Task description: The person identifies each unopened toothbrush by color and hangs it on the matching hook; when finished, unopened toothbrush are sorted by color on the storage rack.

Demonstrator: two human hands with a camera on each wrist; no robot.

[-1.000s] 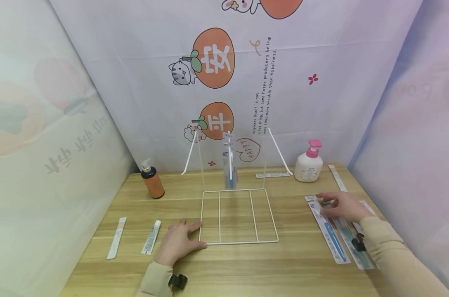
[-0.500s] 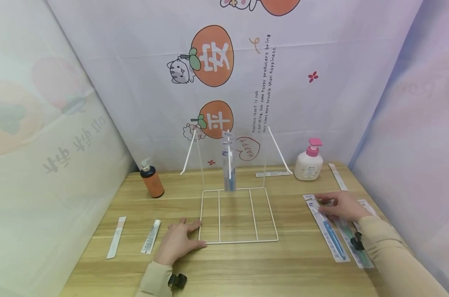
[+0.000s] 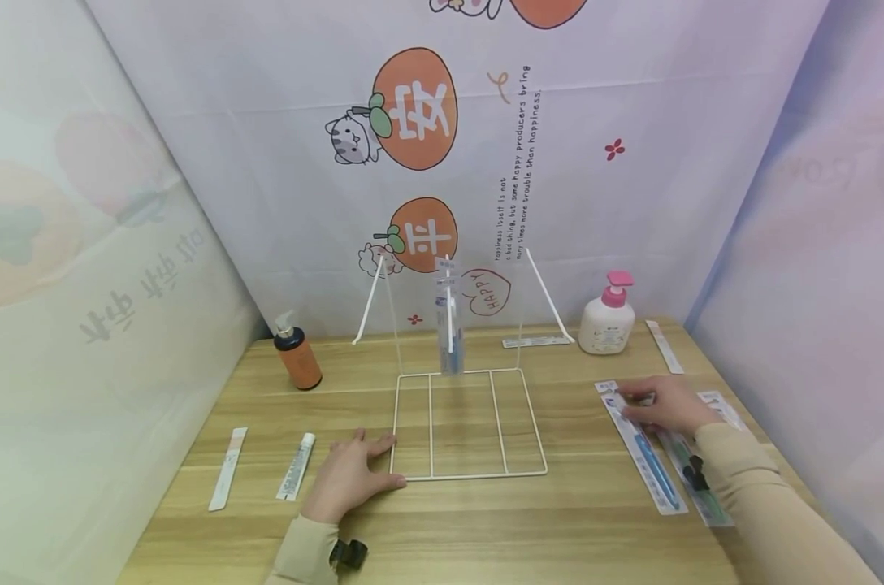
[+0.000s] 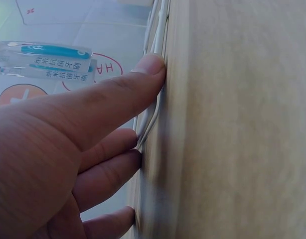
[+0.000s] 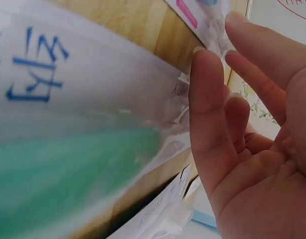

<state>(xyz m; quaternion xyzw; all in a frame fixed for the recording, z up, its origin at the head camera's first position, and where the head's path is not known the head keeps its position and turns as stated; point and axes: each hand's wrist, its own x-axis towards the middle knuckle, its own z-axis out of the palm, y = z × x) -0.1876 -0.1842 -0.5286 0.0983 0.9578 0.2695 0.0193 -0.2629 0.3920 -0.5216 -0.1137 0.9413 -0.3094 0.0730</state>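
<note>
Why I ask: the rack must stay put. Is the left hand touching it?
Touching. In the left wrist view the fingertips press against the white wire rack with no gap.

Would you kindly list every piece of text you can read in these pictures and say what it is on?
"HAPPY": heart drawing on the backdrop.
"Happiness itself is not a bad thing, but some happy producers bring many times more trouble than happiness.": backdrop, approximate reading.
Chinese characters on the orange fruits: unclear.
Toothbrush packs, bottles: too small.

head view downward, wrist views close (tabletop shared)
</note>
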